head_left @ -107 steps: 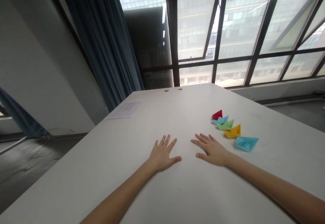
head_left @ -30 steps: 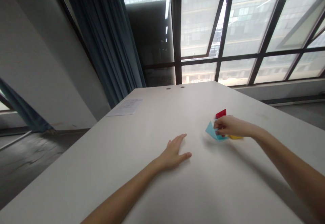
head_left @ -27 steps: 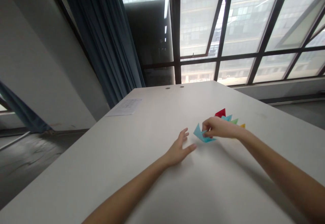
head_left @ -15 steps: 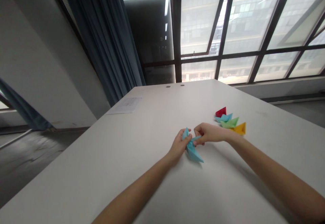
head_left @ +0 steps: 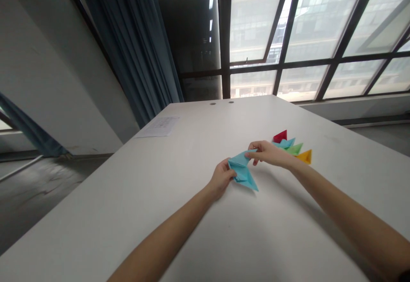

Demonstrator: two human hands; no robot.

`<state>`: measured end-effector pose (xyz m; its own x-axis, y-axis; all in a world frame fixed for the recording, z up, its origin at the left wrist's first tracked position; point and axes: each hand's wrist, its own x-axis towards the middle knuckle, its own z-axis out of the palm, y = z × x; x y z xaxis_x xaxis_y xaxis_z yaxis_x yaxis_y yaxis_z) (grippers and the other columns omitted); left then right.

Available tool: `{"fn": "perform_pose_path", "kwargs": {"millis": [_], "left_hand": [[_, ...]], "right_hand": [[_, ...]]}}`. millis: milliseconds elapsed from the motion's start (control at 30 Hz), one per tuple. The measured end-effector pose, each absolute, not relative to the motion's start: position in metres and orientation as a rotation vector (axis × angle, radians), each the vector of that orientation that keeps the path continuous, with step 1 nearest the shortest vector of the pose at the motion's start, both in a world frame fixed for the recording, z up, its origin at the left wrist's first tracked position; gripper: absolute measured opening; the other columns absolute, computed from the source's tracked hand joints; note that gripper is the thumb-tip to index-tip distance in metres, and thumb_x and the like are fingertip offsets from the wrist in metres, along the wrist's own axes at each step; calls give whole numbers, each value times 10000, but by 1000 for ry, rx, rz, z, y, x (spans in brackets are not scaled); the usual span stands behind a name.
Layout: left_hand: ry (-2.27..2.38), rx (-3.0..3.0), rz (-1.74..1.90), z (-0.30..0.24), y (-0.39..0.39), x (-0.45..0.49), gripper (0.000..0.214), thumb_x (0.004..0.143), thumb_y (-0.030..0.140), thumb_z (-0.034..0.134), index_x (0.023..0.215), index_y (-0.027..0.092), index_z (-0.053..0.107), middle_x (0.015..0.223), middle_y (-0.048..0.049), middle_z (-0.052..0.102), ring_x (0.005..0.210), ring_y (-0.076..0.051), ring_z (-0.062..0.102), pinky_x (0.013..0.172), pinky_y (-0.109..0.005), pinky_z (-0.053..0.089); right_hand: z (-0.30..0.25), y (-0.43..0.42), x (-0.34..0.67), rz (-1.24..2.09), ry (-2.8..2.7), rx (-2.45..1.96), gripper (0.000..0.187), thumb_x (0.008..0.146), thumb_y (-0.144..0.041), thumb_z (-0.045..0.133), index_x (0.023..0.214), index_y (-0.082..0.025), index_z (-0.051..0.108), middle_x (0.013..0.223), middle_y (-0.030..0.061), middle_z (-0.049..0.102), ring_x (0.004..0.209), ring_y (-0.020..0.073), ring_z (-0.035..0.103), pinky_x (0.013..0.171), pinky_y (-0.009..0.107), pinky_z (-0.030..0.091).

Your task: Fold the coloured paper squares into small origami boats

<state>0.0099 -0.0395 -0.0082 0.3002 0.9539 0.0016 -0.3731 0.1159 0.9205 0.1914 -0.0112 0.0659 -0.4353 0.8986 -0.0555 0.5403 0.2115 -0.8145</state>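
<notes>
A light blue folded paper (head_left: pixel 244 175) is held between both hands just above the white table (head_left: pixel 179 213). My left hand (head_left: pixel 222 177) pinches its left edge, thumb on the front face. With thumb and fingers, my right hand (head_left: pixel 261 152) grips the upper right corner. The paper is spread partly flat, a pointed flap reaching down to the right. Beyond my right wrist sit folded paper boats in a row: a red one (head_left: pixel 280 136), a blue one (head_left: pixel 285 143), a green one (head_left: pixel 294 149) and a yellow one (head_left: pixel 304 157), the last partly hidden by the wrist.
A printed sheet (head_left: pixel 158 127) lies at the table's far left edge. Two round grommets, one of them the left grommet (head_left: pixel 212 103), are set near the far end. A blue curtain (head_left: pixel 137 51) and windows (head_left: pixel 256 26) stand behind the table.
My right hand has moved up, pulling the blue paper's corner outward. The paper has gone from a narrow, crumpled-looking shape to a wider, flatter one. The view has tilted slightly.
</notes>
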Motion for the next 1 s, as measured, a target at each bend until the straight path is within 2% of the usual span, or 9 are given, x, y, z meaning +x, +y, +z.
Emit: {"fn": "perform_pose_path", "kwargs": {"millis": [100,233,300,367,467,533,667,800,1000], "left_hand": [[763,1074,1069,-11,-39,9,236,521,78,579,749,137,558,638,35,553,575,-82,493,561,-193,377],[874,1227,1035,-14,-38,8,225,624,289,662,739,118,572,607,27,525,542,-77,459,540,-193,365],[963,1292,1073,-16,-37,8,275,674,383,626,710,116,570,569,32,490,506,-69,418,492,-183,333],[1064,1324,1129,-18,-37,7,300,704,422,589,677,125,554,529,41,452,471,-68,390,450,-180,310],[1208,1331,1241,-22,-35,4,304,727,432,552,649,140,529,509,44,433,454,-80,400,425,-184,323],[1261,1335,1299,-24,-34,1,302,735,432,537,665,139,543,533,34,464,477,-93,429,432,-190,348],[1244,1408,1354,-30,-32,-2,296,747,415,527,694,131,587,589,15,518,545,-107,465,491,-199,392],[1225,1350,1380,-30,-33,-1,293,738,421,530,690,137,581,592,17,515,549,-119,489,505,-221,435],[1226,1306,1377,-22,-36,1,251,727,385,535,699,139,569,608,15,519,552,-120,494,496,-233,460]], "right_hand": [[61,-12,186,963,-2086,-1375,256,738,-439,558,738,-187,512,697,8,650,589,137,621,603,247,438],[60,-19,177,730,-2160,-1406,226,734,-419,558,709,-195,539,636,-6,631,597,143,603,586,246,423],[61,-22,173,626,-2174,-1413,212,735,-406,560,720,-194,552,680,0,634,620,142,595,598,249,420],[61,-25,170,532,-2169,-1406,215,731,-392,572,809,-191,564,780,18,636,644,136,587,616,254,422],[60,-28,168,448,-2160,-1368,360,700,-395,610,979,-183,528,898,43,607,639,123,567,619,259,427],[60,-30,166,476,-2209,-1334,389,683,-402,627,987,-184,521,888,38,600,637,124,559,604,256,427],[54,-34,163,479,-2440,-1346,263,689,-335,622,911,-200,572,831,20,632,714,155,579,619,255,416],[48,-36,160,200,-2568,-1465,246,700,-260,605,943,-217,595,900,30,651,836,191,591,665,265,409],[46,-39,155,-88,-2627,-1580,141,741,-306,586,845,-224,635,856,37,672,798,201,611,612,258,402]]}}
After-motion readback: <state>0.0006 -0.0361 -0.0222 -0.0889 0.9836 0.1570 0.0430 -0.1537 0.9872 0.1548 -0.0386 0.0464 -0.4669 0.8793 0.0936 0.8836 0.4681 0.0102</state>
